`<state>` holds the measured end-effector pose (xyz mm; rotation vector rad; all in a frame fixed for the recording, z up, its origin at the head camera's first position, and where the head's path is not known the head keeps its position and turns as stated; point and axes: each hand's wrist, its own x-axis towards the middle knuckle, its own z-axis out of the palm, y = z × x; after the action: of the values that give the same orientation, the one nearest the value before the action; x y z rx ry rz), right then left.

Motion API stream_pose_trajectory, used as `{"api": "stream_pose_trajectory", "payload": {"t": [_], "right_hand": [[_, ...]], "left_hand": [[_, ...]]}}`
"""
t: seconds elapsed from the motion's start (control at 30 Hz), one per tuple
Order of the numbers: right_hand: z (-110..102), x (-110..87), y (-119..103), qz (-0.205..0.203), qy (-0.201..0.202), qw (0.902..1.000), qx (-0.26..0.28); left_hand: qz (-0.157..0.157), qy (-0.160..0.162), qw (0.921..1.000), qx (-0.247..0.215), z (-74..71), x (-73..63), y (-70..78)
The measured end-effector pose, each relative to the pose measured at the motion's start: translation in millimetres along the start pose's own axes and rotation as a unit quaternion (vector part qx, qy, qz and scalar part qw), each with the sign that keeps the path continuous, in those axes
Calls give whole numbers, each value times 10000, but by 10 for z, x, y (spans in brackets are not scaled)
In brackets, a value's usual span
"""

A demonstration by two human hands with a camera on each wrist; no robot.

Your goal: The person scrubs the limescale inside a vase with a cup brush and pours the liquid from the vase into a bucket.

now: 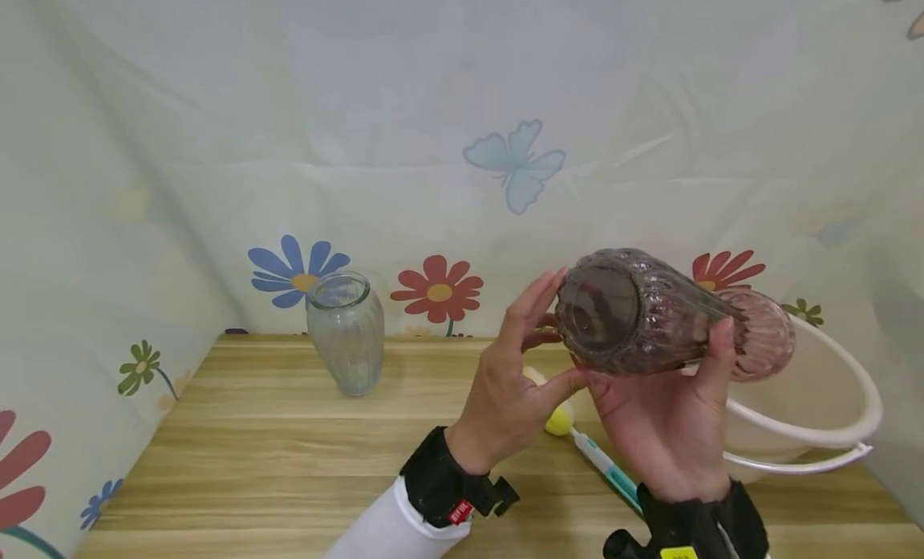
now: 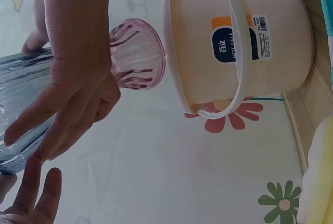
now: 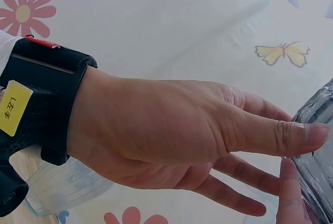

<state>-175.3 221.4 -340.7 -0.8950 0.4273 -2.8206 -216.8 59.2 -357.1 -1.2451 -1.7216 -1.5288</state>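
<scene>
A purple-pink ribbed glass vase (image 1: 664,318) is held in the air on its side. Its round base faces me and its flared mouth points right toward the bucket. My right hand (image 1: 664,435) grips the vase from below around its body, thumb on the near side. At the base end, my left hand (image 1: 498,403) pinches the rim of the bottom between thumb and fingers. Under the hands lies a bottle brush (image 1: 606,469) with a teal and white handle and a yellow-white sponge head, partly hidden.
A clear glass vase (image 1: 346,338) stands upright at the table's back left. To the right is a cream bucket (image 1: 801,427) with its white handle lowered; the left wrist view shows its label (image 2: 242,39). Flower-printed cloth hangs behind and beside the wooden table (image 1: 274,463).
</scene>
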Motion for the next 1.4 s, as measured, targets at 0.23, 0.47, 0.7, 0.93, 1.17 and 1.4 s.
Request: {"api": "stream_pose_trajectory", "payload": {"t": [0.23,0.47,0.7,0.93,1.17,1.4], "right_hand": [[3,-6,18,-90,72,9999,11],[2,-3,33,-225,138,9996,-61],[3,-12,46,-256,219,9993,-185],[9,-3,61,-347,213,9986,-349],[3,-4,60,-388,269,9981,-404],[-4,-5,49,-373,308,9980,-396]], "left_hand": [[-25,-191,9998,58,-12,-1,-30],[-67,-337,9994,107,-31,10,-38],[-158,-434,9988,154,-47,17,-27],[-211,-478,9977,429,-59,12,-20],[-281,-533,9971,459,-66,20,-13],[-418,-588,9966,404,-70,24,-8]]}}
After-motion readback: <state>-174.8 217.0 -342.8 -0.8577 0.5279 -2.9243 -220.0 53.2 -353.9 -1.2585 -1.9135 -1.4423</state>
